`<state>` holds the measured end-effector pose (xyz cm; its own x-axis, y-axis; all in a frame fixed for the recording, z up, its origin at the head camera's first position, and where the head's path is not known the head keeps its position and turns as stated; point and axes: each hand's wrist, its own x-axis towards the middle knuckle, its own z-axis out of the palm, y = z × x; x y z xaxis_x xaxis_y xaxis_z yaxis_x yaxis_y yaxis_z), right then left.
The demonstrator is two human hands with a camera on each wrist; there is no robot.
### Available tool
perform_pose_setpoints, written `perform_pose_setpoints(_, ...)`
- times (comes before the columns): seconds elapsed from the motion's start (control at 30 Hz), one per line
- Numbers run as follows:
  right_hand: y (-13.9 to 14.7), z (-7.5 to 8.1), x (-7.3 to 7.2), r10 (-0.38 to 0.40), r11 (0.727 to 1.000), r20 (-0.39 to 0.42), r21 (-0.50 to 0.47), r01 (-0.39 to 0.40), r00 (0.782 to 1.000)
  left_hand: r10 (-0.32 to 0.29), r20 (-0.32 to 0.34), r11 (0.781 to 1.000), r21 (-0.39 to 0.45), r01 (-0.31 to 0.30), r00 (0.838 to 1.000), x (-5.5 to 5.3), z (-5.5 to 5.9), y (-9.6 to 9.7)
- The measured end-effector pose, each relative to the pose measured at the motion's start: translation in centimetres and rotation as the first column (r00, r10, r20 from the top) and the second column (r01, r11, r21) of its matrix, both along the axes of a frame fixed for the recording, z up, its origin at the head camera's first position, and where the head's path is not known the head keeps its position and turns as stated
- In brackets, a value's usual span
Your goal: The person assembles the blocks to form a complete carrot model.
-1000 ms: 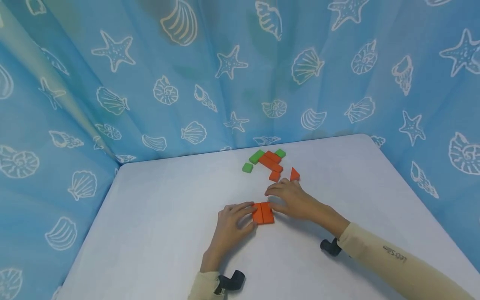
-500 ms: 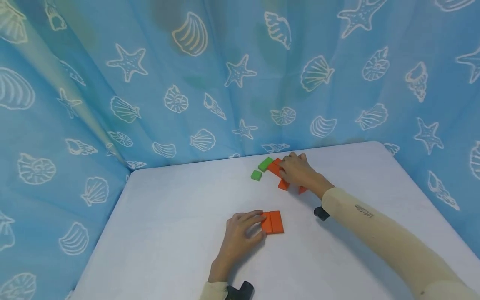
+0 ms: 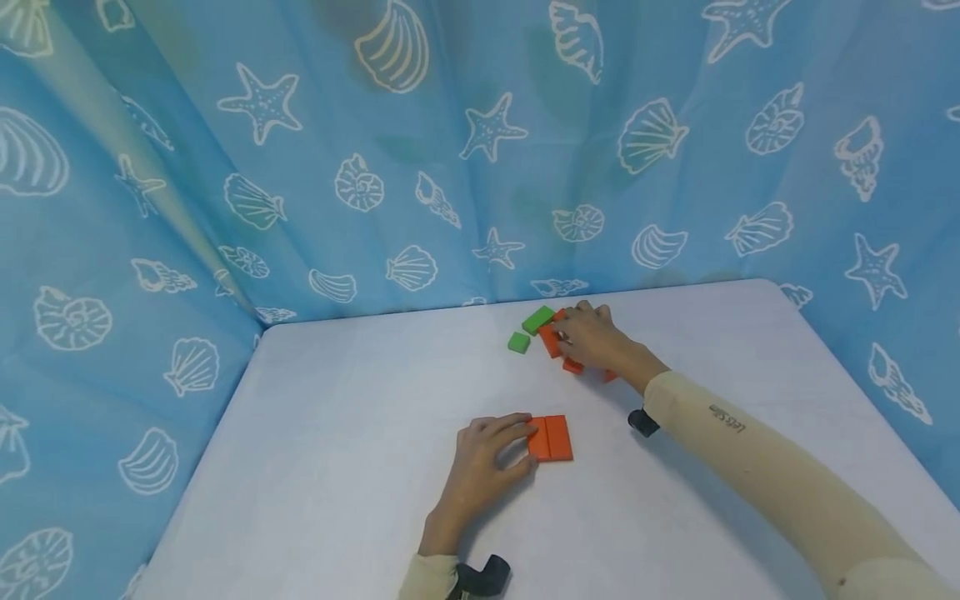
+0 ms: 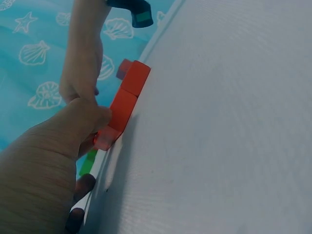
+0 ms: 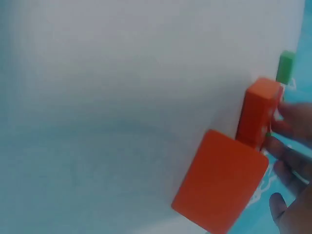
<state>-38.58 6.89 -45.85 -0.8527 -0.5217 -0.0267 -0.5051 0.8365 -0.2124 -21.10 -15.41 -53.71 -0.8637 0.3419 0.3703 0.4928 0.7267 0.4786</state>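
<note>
Two orange rectangular blocks lie side by side on the white table in the head view, a left block [image 3: 538,439] and a right block [image 3: 558,437]. My left hand [image 3: 483,462] holds the left one, thumb at its near edge and fingertips at its far edge. Farther back, my right hand [image 3: 592,333] reaches over a loose group of blocks. Its curled fingertips pinch at a long orange block [image 3: 550,340], partly covering it. In the right wrist view, fingers [image 5: 292,158] lie close against that orange block [image 5: 257,114], beside a nearer orange block [image 5: 219,180].
Near the back edge lie a green oblong block [image 3: 537,320] and a small green block [image 3: 518,342]. Orange pieces, one a small block [image 3: 573,366], show under the right hand. A blue shell-print curtain [image 3: 450,167] stands behind the table [image 3: 360,400].
My right hand has left the paired orange blocks and moved back to the loose group. The long orange block there has turned slightly. My left hand has stayed at its block while the head view shifted.
</note>
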Motion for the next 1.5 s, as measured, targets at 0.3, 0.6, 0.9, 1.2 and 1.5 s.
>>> perform_pose_setpoints(0.3, 0.6, 1.1, 0.4, 0.088, 0.996, 0.012, -0.024, -0.088, 0.996, -0.017, -0.009, 1.000, -0.004, 0.017, 1.000, 0.0, 0.9, 0.3)
perform_pose_setpoints(0.6, 0.3, 0.8, 2.9, 0.182, 0.983, -0.013, -0.024, -0.182, 0.983, -0.025, -0.042, 1.000, 0.011, 0.026, 0.999, 0.0, 1.1, 0.4)
perform_pose_setpoints(0.9, 1.9, -0.5, 6.4, 0.229, 0.973, -0.047, -0.030, -0.230, 0.972, -0.020, -0.062, 1.000, -0.006, 0.020, 0.998, 0.2, 0.4, 0.3)
perform_pose_setpoints(1.2, 3.6, -1.7, 8.8, 0.175, 0.981, -0.025, -0.085, -0.176, 0.984, -0.021, -0.029, 1.000, 0.001, 0.021, 0.999, 0.5, 0.1, 0.2)
perform_pose_setpoints(1.5, 4.7, -1.7, 11.0, 0.137, 0.985, -0.029, -0.101, -0.139, 0.990, -0.021, -0.022, 1.000, 0.003, 0.022, 1.000, 0.5, 0.4, 0.4)
